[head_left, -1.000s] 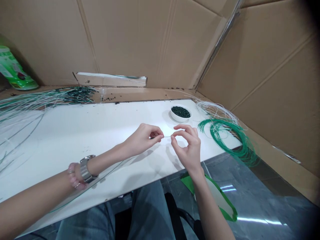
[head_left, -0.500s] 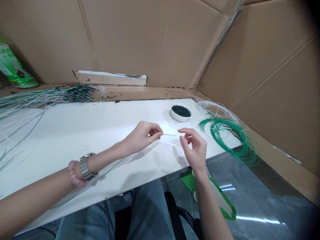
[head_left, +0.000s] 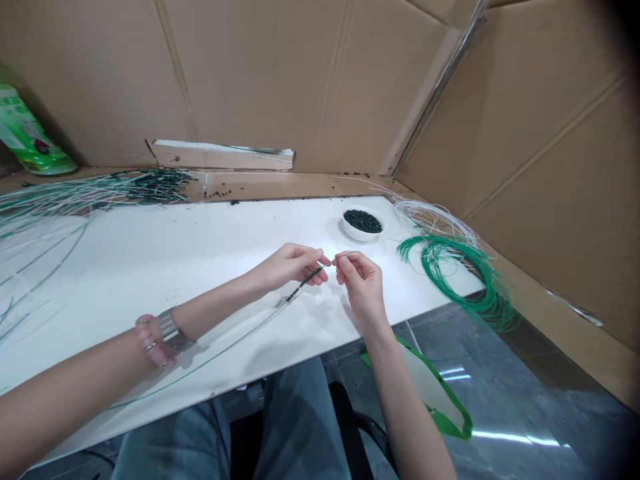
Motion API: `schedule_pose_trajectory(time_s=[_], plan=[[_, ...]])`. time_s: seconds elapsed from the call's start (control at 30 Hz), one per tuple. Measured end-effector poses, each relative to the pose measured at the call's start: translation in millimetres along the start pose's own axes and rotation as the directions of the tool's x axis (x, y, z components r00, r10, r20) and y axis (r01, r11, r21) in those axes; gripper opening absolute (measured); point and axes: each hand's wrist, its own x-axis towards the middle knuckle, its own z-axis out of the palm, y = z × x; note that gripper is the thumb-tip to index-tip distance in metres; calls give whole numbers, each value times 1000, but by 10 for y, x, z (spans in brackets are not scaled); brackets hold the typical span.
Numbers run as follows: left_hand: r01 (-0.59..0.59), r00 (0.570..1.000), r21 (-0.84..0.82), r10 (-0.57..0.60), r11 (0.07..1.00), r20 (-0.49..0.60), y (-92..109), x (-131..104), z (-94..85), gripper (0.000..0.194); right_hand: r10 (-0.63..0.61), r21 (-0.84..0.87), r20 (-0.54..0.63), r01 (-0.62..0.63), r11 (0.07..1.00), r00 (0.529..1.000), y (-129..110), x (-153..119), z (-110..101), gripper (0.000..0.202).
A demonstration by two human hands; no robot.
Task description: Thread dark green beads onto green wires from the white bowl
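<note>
Short dark green beads fill a stretch of a thin beaded string (head_left: 304, 283), which slants up from lower left between my hands. Its bare green tail (head_left: 220, 351) trails down beneath my left forearm to the table's front edge. My left hand (head_left: 293, 268) curls loosely about the upper part of the beads, thumb above and fingers below. Close beside it, my right hand (head_left: 364, 283) pinches the string's upper end between thumb and forefinger. Behind the hands stands a white bowl (head_left: 361, 236) of dark green beads.
Green cord (head_left: 450, 280) lies coiled at the table's right edge, with white cord (head_left: 440, 223) behind it. Several beaded strands (head_left: 155, 187) lie bundled at the back left, near a green bottle (head_left: 37, 143). Cardboard walls (head_left: 260, 80) close off the back and right.
My right hand has moved left and closed on the string's end. My left fingers have loosened, and the beaded stretch now shows below them.
</note>
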Motion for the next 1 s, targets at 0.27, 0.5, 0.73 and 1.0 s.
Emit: schedule_pose_trajectory(time_s=[0.27, 0.5, 0.73, 1.0], plan=[[269, 946, 32, -271, 963, 178, -282, -70, -286, 36, 70, 128, -200, -45, 991, 977, 25, 66, -54, 14], [195, 975, 144, -207, 970, 80, -227, -316, -284, 15, 95, 172, -211, -59, 983, 973, 22, 17, -61, 16], [199, 972, 108, -210, 974, 106, -287, -423, -319, 19, 86, 211, -202, -43, 976, 976, -19, -53, -58, 15], [48, 996, 562, 3, 826, -89, -229, -539, -297, 22, 84, 173, -204, -49, 984, 975, -2, -148, -52, 16]])
